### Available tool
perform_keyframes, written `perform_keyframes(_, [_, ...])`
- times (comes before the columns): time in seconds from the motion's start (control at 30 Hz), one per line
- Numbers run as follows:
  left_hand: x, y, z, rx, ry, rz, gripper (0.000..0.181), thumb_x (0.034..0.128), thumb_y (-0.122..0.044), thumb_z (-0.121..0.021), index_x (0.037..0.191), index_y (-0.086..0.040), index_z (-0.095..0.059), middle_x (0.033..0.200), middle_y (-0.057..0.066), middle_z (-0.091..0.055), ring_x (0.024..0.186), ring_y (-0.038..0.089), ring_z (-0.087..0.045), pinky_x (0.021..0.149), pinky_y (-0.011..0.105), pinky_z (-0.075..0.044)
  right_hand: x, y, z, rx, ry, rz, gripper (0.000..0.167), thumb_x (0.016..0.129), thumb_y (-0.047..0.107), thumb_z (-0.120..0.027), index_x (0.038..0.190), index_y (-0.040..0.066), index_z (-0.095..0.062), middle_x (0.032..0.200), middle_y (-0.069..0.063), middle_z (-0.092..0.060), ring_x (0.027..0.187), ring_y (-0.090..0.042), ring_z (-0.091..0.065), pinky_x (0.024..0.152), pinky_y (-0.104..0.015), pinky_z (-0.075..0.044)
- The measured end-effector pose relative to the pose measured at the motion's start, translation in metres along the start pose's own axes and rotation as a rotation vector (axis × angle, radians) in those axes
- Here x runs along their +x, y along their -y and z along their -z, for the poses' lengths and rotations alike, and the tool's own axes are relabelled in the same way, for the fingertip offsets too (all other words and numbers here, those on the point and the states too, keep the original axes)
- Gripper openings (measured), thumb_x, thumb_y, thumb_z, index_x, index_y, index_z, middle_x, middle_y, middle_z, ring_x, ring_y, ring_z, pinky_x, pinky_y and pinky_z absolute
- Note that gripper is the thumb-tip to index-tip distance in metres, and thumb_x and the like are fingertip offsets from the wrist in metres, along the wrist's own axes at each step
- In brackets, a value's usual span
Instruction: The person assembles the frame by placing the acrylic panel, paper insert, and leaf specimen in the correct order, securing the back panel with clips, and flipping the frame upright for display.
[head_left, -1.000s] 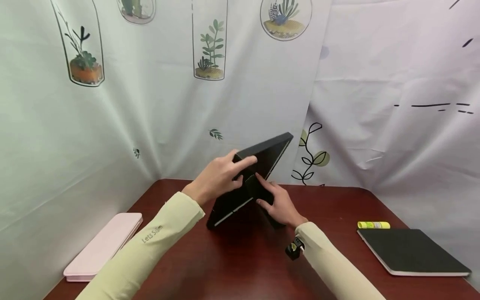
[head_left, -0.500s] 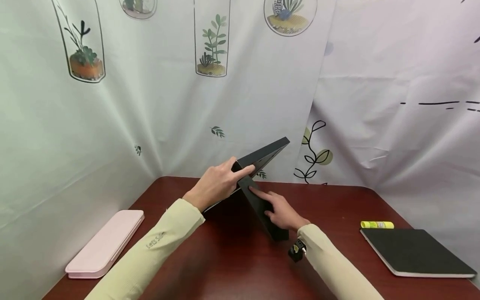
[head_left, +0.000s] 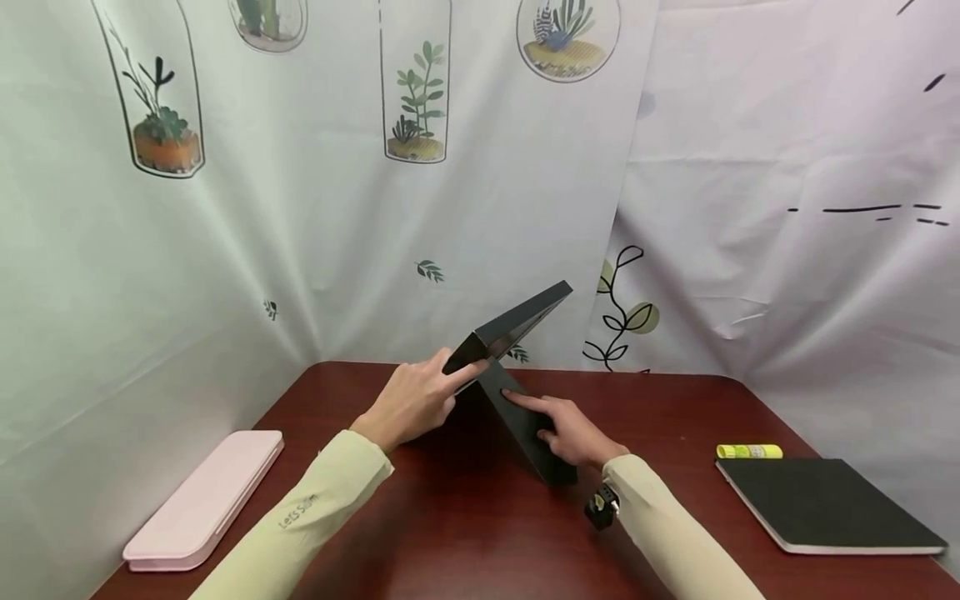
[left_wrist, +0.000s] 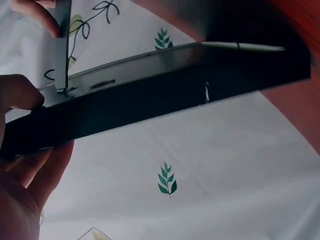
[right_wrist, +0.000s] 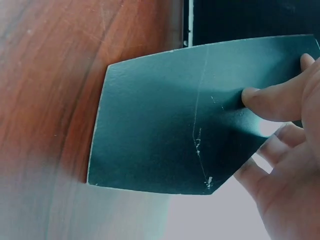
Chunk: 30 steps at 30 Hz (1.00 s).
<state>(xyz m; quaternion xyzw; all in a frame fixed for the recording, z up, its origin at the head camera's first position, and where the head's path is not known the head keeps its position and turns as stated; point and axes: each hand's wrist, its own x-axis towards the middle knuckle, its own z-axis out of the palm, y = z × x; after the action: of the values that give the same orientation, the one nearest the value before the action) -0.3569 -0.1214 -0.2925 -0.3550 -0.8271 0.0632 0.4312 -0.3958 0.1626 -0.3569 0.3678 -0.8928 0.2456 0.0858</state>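
Note:
A black picture frame (head_left: 525, 319) leans tilted over the table in the head view. Its flat black easel stand (right_wrist: 150, 135) angles out from the back, the wide end low near the tabletop. My left hand (head_left: 412, 396) grips the frame's near corner; in the left wrist view the thumb lies on the back side and fingers are under the edge (left_wrist: 125, 107). My right hand (head_left: 573, 429) holds the stand, index finger stretched along it in the head view. The right wrist view shows one digit on its face and other fingers behind. The frame's front is hidden.
A pale pink case (head_left: 206, 500) lies at the table's left edge. To the right are a black-covered notebook (head_left: 828, 504) and a yellow tube (head_left: 750, 451) just behind it. A white printed curtain (head_left: 480, 208) hangs behind the reddish-brown table (head_left: 450, 533).
The frame has tipped lower, so its back shows less. The stand stands out farther from the back. My left hand has moved down and left; the right has shifted slightly right.

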Motion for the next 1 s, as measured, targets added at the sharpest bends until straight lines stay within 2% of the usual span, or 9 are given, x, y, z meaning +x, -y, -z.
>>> perform_keyframes(0.1, [0.001, -0.005, -0.002, -0.013, -0.039, -0.001, 0.069, 0.0805, -0.002, -0.067, 0.140, -0.035, -0.055, 0.081, 0.006, -0.053, 0.051, 0.012, -0.033, 0.042, 0.023, -0.037, -0.002, -0.004, 0.001, 0.008, -0.005, 0.008, 0.091, 0.086, -0.015, -0.062, 0.153, 0.043, -0.038, 0.129, -0.009, -0.063, 0.099, -0.020, -0.057, 0.074, -0.025, -0.046])
perform_keyframes(0.2, [0.004, -0.012, 0.000, -0.022, -0.049, -0.015, 0.071, 0.0818, 0.000, -0.065, 0.141, -0.037, -0.055, 0.081, 0.005, -0.054, 0.052, 0.013, -0.035, 0.043, 0.023, -0.038, -0.004, -0.007, 0.003, 0.008, -0.022, 0.015, 0.090, 0.085, -0.018, -0.059, 0.151, 0.040, -0.043, 0.117, -0.007, -0.065, 0.090, -0.022, -0.055, 0.070, -0.024, -0.044])
perform_keyframes(0.3, [0.010, -0.022, 0.007, -0.032, 0.014, -0.013, 0.075, 0.0821, 0.000, -0.068, 0.144, -0.038, -0.051, 0.085, 0.007, -0.057, 0.054, 0.014, -0.043, 0.045, 0.025, -0.043, -0.004, -0.006, 0.005, 0.007, -0.027, 0.016, 0.082, 0.086, -0.016, -0.061, 0.149, 0.035, -0.048, 0.115, -0.009, -0.063, 0.093, -0.026, -0.055, 0.073, -0.030, -0.048])
perform_keyframes(0.47, [0.025, -0.040, 0.018, -0.013, 0.188, 0.030, 0.087, 0.0767, -0.001, -0.077, 0.148, -0.038, -0.045, 0.099, 0.012, -0.063, 0.065, 0.019, -0.057, 0.051, 0.031, -0.050, -0.003, 0.000, -0.001, -0.026, -0.029, 0.028, 0.068, 0.089, 0.012, -0.075, 0.149, 0.032, -0.049, 0.146, -0.014, -0.049, 0.132, -0.035, -0.051, 0.101, -0.054, -0.048])
perform_keyframes(0.53, [0.031, -0.046, 0.021, -0.011, 0.220, 0.033, 0.087, 0.0756, -0.001, -0.077, 0.148, -0.038, -0.045, 0.101, 0.012, -0.064, 0.066, 0.020, -0.059, 0.052, 0.031, -0.050, -0.002, 0.002, -0.007, -0.085, -0.065, 0.037, 0.071, 0.087, 0.017, -0.079, 0.150, 0.029, -0.049, 0.155, -0.016, -0.042, 0.140, -0.038, -0.045, 0.104, -0.057, -0.046])
perform_keyframes(0.63, [0.035, -0.051, 0.024, -0.059, 0.209, 0.011, 0.081, 0.0776, -0.003, -0.077, 0.145, -0.038, -0.049, 0.101, 0.009, -0.064, 0.064, 0.020, -0.059, 0.051, 0.031, -0.049, -0.003, 0.003, -0.016, -0.164, -0.143, 0.056, 0.074, 0.085, 0.007, -0.078, 0.151, 0.021, -0.047, 0.158, -0.018, -0.037, 0.140, -0.040, -0.045, 0.102, -0.057, -0.047])
perform_keyframes(0.8, [0.020, -0.044, 0.026, -0.265, 0.127, -0.012, 0.062, 0.0844, -0.015, -0.080, 0.138, -0.037, -0.059, 0.100, 0.001, -0.062, 0.066, 0.012, -0.056, 0.057, 0.024, -0.048, -0.001, 0.001, -0.021, -0.116, -0.251, 0.098, 0.078, 0.077, -0.018, -0.065, 0.147, 0.013, -0.053, 0.154, -0.016, -0.044, 0.134, -0.036, -0.052, 0.096, -0.048, -0.053])
perform_keyframes(0.9, [0.006, -0.035, 0.024, -0.387, 0.106, -0.010, 0.057, 0.0843, -0.011, -0.080, 0.134, -0.034, -0.064, 0.100, -0.002, -0.061, 0.071, 0.008, -0.055, 0.064, 0.021, -0.048, 0.002, -0.002, -0.019, -0.087, -0.275, 0.099, 0.081, 0.074, -0.023, -0.062, 0.146, 0.013, -0.053, 0.155, -0.015, -0.045, 0.135, -0.036, -0.053, 0.094, -0.045, -0.054])
perform_keyframes(1.0, [-0.005, -0.029, 0.017, -0.442, 0.120, -0.006, 0.057, 0.0837, -0.006, -0.080, 0.132, -0.032, -0.066, 0.105, -0.004, -0.063, 0.077, 0.007, -0.058, 0.067, 0.020, -0.049, 0.004, -0.007, -0.017, -0.075, -0.270, 0.075, 0.081, 0.075, -0.022, -0.063, 0.148, 0.012, -0.051, 0.156, -0.014, -0.043, 0.137, -0.036, -0.051, 0.091, -0.042, -0.054])
